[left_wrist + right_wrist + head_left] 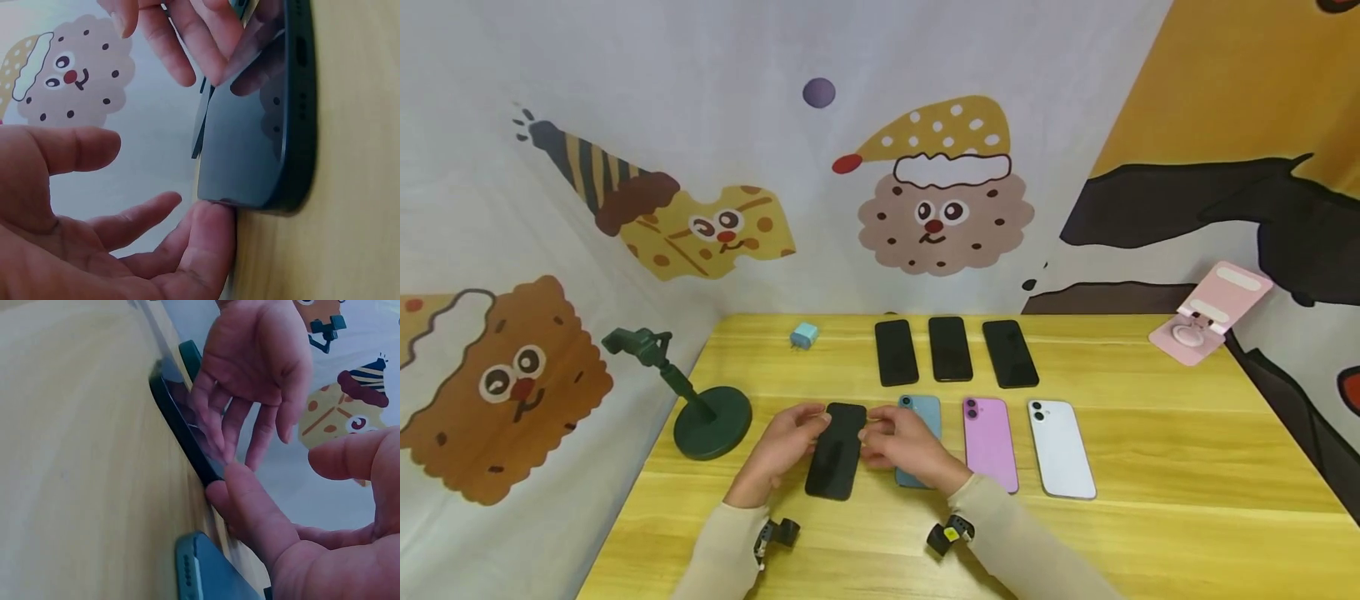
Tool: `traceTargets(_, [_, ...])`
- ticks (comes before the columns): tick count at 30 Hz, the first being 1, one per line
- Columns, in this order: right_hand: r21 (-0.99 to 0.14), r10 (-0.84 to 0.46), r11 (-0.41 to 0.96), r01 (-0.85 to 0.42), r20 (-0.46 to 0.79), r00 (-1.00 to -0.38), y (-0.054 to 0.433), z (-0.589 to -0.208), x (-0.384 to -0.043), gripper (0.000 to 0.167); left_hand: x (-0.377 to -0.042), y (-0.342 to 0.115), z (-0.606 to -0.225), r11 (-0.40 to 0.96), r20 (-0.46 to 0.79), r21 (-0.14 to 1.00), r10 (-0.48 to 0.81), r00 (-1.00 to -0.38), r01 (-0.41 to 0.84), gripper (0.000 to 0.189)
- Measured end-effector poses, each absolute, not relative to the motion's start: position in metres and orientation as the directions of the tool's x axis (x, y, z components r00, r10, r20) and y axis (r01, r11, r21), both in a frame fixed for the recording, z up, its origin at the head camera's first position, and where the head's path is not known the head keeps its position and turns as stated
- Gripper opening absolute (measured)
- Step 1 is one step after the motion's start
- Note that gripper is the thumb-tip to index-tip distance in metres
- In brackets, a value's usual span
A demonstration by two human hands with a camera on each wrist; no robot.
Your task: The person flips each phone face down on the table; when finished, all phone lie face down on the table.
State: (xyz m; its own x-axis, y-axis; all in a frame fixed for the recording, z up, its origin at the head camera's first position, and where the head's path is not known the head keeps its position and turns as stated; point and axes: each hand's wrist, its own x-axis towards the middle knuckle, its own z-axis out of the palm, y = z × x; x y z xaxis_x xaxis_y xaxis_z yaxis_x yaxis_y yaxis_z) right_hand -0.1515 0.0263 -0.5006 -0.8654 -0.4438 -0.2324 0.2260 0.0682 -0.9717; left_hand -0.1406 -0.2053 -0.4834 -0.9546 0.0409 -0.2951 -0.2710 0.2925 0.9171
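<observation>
A phone (835, 454) with a dark screen lies face up on the table, between the two hands. My left hand (790, 437) touches its left long edge with the fingertips; in the left wrist view the thumb stands apart from the phone (244, 147). On the opposite edge, the fingertips of my right hand (902, 442) rest against the side, the thumb raised away in the right wrist view. Partly under the right hand in the head view is a blue-green phone (928, 412), back up. Beyond it lie a pink phone (990, 446) and a white phone (1063, 450), both back up.
Three dark phones, (897, 352) lie in a row behind. A blue-and-white charger plug (804, 336) sits at the back left. A dark green stand (712, 422) rises at the left, a pink folding stand (1213, 308) at the back right. Printed cloth (820, 250) hangs behind the table.
</observation>
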Motion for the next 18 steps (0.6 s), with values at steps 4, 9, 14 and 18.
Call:
traceTargets(4, [-0.975,-0.446,0.06,0.216,-0.22,-0.868,0.0233,-0.5,-0.1495,0.064,-0.1414,-0.2058,-0.4824,0.308,-0.28,0.916,0.031,-0.96,-0.257,0.055])
traceTargets(9, [-0.978,-0.458,0.065,0.198,-0.205,-0.865,0.0216,-0.5009,-0.1503,0.06,-0.1432,-0.208,-0.4831,0.32,-0.275,0.913,0.02,-0.961,-0.255,0.061])
traceTargets(14, [-0.981,-0.45,0.091,0.174,-0.196,-0.871,0.0212,-0.5016,-0.1507,0.058,-0.1434,-0.2111,-0.4833,0.315,-0.294,0.909,0.028,-0.955,-0.271,0.056])
traceTargets(18, [-0.981,-0.44,0.158,0.111,-0.171,-0.882,0.0207,-0.5022,-0.1503,0.055,-0.1425,-0.2126,-0.4819,0.297,-0.3,0.913,0.027,-0.954,-0.279,0.056])
